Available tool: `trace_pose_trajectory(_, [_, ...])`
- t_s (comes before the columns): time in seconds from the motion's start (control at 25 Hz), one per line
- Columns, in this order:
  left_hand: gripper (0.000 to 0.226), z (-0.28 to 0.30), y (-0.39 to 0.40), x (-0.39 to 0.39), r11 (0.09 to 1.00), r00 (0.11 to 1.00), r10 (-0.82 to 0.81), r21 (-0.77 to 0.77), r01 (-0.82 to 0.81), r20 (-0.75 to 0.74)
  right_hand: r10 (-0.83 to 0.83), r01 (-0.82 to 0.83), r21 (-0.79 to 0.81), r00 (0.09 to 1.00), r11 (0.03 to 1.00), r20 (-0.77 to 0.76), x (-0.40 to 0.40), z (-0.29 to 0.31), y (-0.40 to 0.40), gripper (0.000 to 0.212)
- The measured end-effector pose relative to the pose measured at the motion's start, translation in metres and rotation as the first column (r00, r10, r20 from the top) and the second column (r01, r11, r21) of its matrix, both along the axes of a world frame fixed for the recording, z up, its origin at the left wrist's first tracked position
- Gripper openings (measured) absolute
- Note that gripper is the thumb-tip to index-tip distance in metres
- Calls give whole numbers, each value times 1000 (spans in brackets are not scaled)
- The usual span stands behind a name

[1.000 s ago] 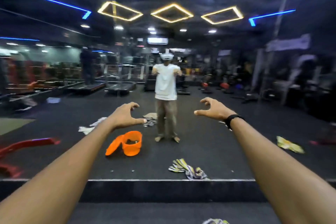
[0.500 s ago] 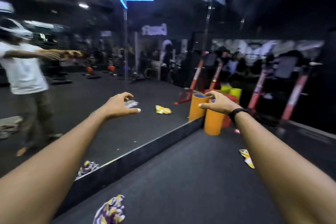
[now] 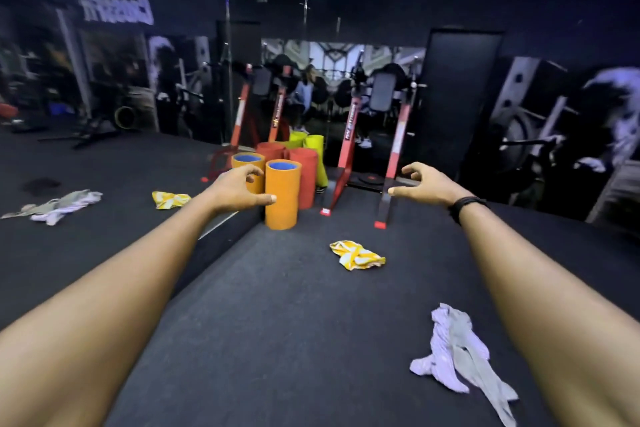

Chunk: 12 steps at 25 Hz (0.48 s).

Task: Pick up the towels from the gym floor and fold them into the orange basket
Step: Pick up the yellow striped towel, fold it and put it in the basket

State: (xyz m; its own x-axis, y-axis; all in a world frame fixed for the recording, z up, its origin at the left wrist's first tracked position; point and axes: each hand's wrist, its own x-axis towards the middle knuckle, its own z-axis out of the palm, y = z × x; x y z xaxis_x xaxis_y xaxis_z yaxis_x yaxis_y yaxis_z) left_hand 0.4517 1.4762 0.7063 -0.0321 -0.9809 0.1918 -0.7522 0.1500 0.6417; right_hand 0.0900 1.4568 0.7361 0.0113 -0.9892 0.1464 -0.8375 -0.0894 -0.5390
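Left hand (image 3: 239,189) and right hand (image 3: 427,184) out front, loosely curled, empty; yellow towel (image 3: 356,255) mid-floor; white-grey towel (image 3: 457,354) nearer.

Both empty hands (image 3: 239,189) (image 3: 427,184) reach out above two crumpled towels (image 3: 356,255) (image 3: 457,350).
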Motion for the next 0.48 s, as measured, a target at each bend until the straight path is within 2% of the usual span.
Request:
trace_pose_trajectory(0.24, [71,-19,-103,-38,996,996,-85,33,85,17,-73,73,2,997,997,8,-41,-17,-67,66])
trace_pose_trajectory(0.48, [68,-19,-284,-64,984,984,-178,3,178,-4,-147,147,-8,989,989,2,-61,-25,-219,71])
